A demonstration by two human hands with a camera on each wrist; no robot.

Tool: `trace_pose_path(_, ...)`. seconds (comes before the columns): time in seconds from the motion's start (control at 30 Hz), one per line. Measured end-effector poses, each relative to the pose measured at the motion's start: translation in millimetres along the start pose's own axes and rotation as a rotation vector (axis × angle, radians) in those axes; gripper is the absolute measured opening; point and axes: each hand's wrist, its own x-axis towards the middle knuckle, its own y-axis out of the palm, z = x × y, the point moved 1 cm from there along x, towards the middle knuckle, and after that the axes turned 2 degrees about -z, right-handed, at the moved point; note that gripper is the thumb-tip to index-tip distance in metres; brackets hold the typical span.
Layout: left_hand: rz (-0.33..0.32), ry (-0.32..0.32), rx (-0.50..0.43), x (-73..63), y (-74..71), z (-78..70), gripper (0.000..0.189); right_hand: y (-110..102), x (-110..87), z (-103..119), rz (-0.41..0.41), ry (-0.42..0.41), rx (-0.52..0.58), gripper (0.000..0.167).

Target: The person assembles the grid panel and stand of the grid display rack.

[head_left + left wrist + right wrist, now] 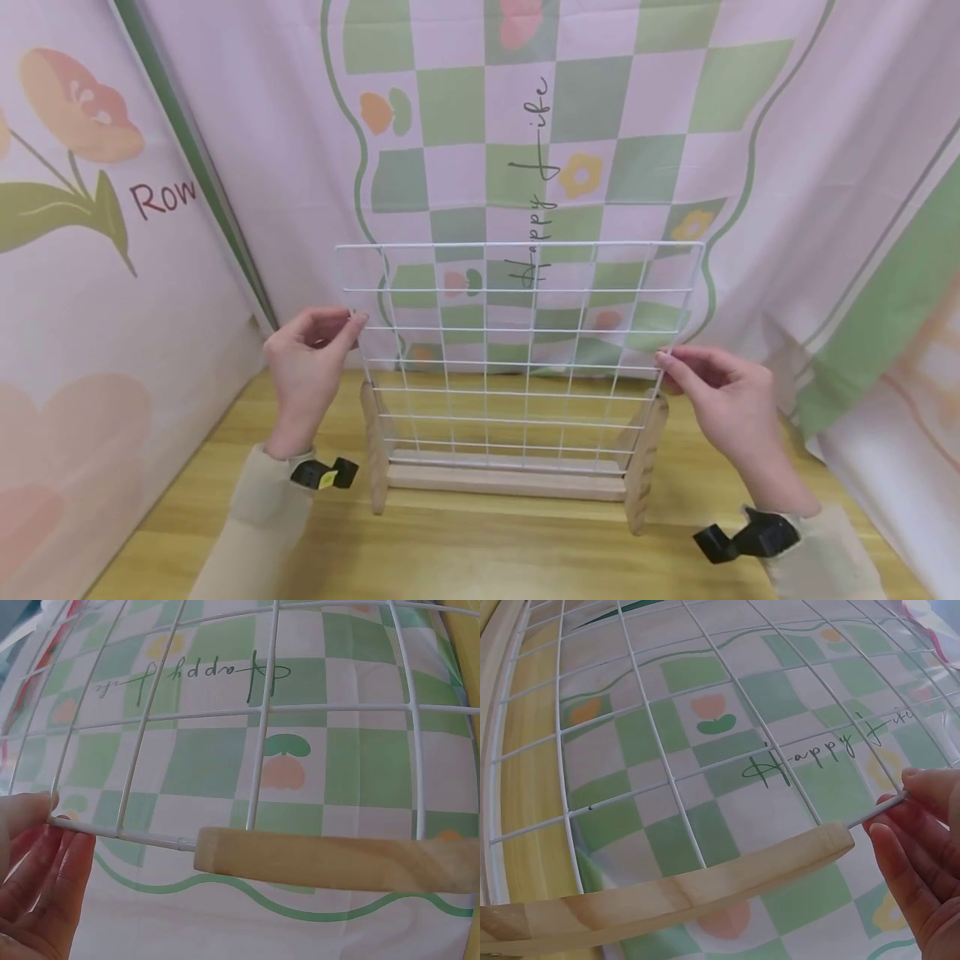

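Observation:
A white wire grid panel (534, 329) stands upright between the two side pieces of a wooden stand (506, 482). My left hand (311, 367) pinches the panel's left edge wire between thumb and fingers, above the left wooden side piece (374, 450). On the opposite edge my right hand (723, 400) pinches the wire just above the right side piece (645, 467). In the left wrist view the thumb and fingertips meet at the edge wire, a short way beyond the wood's end. The right wrist view has the same kind of pinch near the rounded end of the wooden piece (780, 866).
The stand rests on a wood-grain tabletop (450, 550). Behind it hangs a green and white checked curtain (517, 167) with lettering. A printed panel (90, 333) with flowers rises at the left, and more cloth (885, 333) hangs on the right.

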Motion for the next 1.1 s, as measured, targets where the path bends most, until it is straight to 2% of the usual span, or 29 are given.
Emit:
trace_pose_path(0.17,-0.003,-0.032,0.021,-2.0,2.0,-0.6,0.016,-2,-2.4,-5,0.016,0.012,-0.038,0.015)
trace_pose_path(0.3,-0.008,-0.051,0.018,-3.4,4.0,-8.0,0.015,-3,-3.8,-6,0.007,0.008,-0.067,0.014)
trace_pose_path(0.5,0.006,-0.073,0.018,-6.2,5.7,4.6,0.018,-4,-9.9,-9,-0.009,0.049,-0.078,0.016)
trace_pose_path(0.73,0.008,-0.07,-0.001,-9.7,11.7,7.7,0.02,-5,-12.7,-16,-0.065,0.049,-0.046,0.014)
trace_pose_path(0.9,0.011,-0.083,0.016,-10.7,14.1,-0.9,0.015,-7,-13.8,-17,-0.064,0.068,-0.058,0.016)
trace_pose_path(1.03,0.014,-0.056,0.026,-12.9,11.1,-12.4,0.014,-9,-15.1,-18,-0.029,0.096,-0.072,0.023)
trace_pose_path(1.1,0.027,-0.044,0.021,-14.0,7.1,-8.4,0.013,-13,-15.1,-20,0.002,0.108,-0.079,0.028)
